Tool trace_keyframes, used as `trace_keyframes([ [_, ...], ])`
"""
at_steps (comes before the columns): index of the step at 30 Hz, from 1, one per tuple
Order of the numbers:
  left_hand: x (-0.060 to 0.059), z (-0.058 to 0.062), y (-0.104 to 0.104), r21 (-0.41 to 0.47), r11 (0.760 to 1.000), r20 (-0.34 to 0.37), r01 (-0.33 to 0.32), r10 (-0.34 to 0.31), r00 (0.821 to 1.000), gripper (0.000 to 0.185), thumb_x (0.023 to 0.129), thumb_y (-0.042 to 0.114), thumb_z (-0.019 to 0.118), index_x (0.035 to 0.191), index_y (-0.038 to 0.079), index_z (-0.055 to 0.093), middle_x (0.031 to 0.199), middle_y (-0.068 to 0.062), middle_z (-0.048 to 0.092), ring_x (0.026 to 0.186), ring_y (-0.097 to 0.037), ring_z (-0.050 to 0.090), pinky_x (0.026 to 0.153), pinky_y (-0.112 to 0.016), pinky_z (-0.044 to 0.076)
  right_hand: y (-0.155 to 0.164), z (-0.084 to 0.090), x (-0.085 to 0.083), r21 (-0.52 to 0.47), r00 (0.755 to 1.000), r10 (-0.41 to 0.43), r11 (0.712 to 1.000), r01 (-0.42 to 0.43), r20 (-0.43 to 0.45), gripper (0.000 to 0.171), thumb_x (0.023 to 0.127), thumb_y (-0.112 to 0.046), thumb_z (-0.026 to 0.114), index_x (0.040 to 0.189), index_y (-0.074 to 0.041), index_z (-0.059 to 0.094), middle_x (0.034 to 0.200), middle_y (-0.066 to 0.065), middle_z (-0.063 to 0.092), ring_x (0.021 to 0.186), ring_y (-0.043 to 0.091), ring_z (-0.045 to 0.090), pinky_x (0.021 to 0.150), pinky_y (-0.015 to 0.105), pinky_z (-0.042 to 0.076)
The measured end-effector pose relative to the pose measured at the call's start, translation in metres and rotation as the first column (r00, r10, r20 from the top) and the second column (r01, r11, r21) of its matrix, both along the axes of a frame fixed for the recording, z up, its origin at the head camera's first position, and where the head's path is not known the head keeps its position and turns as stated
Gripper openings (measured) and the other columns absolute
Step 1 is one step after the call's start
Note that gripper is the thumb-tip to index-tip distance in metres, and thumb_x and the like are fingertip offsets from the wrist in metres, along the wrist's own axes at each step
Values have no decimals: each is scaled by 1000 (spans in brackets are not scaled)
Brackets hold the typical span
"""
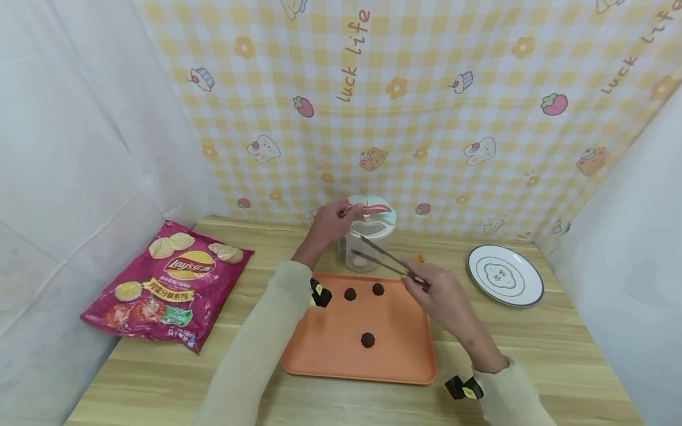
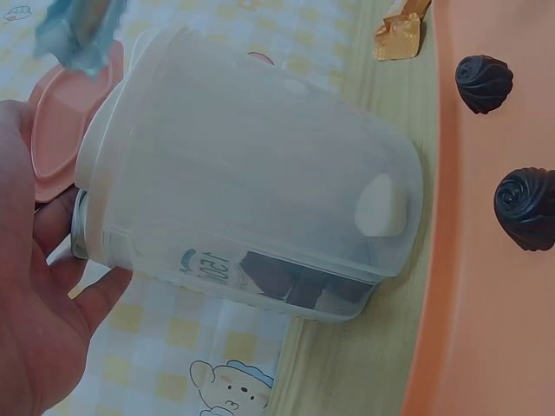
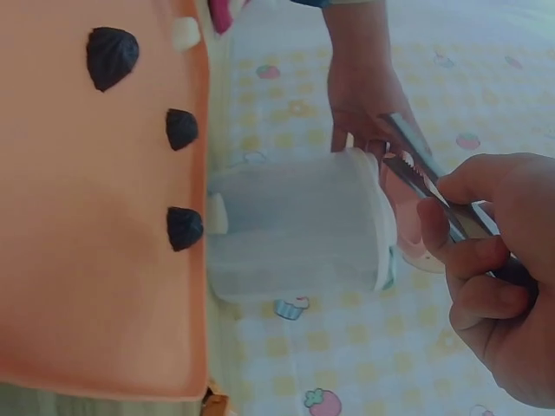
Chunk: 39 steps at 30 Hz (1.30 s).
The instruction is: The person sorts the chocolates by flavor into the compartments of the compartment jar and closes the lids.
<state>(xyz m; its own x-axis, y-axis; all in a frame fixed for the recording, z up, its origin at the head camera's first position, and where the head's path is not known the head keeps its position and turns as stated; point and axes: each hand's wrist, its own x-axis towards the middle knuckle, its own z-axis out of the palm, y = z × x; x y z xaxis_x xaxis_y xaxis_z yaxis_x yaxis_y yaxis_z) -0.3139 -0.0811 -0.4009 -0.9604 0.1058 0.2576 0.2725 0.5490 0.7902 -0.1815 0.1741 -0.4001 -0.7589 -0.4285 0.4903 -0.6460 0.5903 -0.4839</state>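
A clear plastic canister (image 1: 359, 257) stands behind the tray, its pink flap (image 1: 377, 209) raised on the pale lid (image 1: 373, 228). My left hand (image 1: 331, 228) pinches this flap, other fingers against the lid's rim in the left wrist view. A white piece (image 2: 381, 206) lies inside at the canister's bottom. My right hand (image 1: 439, 293) grips metal tongs (image 1: 385, 255), their tips spread apart beside the canister's top with nothing visible between them. On the orange tray (image 1: 399, 349) lie three dark swirl-shaped pieces (image 1: 367, 340) and a white piece (image 3: 186, 33) near its edge.
A magenta chip bag (image 1: 176, 284) lies at the left of the wooden table (image 1: 565, 349). To the right sits a white plate (image 1: 505, 276) with a dark rim. A small orange wrapper (image 2: 399, 39) is behind the tray. A checked cloth (image 1: 394, 118) hangs at the back.
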Motion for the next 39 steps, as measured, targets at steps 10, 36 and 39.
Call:
trace_keyframes([
  [10, -1, 0, 0, -13, 1000, 16, -8, 8, 1000, 67, 83, 75, 39, 65, 12, 49, 136, -3, 51, 127, -12, 42, 66, -35, 39, -25, -30, 7, 145, 991, 110, 982, -120, 74, 30, 90, -14, 64, 119, -12, 66, 80, -13, 62, 58, -3, 48, 47, 18, 40],
  [36, 0, 1, 1, -27, 999, 22, -28, 28, 999, 64, 83, 75, 40, 67, 15, 57, 138, -2, 48, 127, -19, 43, 79, -37, 42, -74, -60, 21, 290, 980, 92, 946, -142, 178, 32, 92, -21, 63, 121, -7, 65, 61, -15, 46, 44, 1, 35, 41, 19, 30],
  [39, 0, 0, 1, -16, 1000, 25, -26, 26, 999, 64, 82, 76, 40, 68, 16, 59, 138, -4, 48, 127, -22, 43, 82, -39, 42, -74, -61, 22, 290, 982, 89, 947, -136, 169, 32, 91, -21, 64, 121, -7, 65, 59, -16, 43, 43, 1, 34, 40, 20, 29],
])
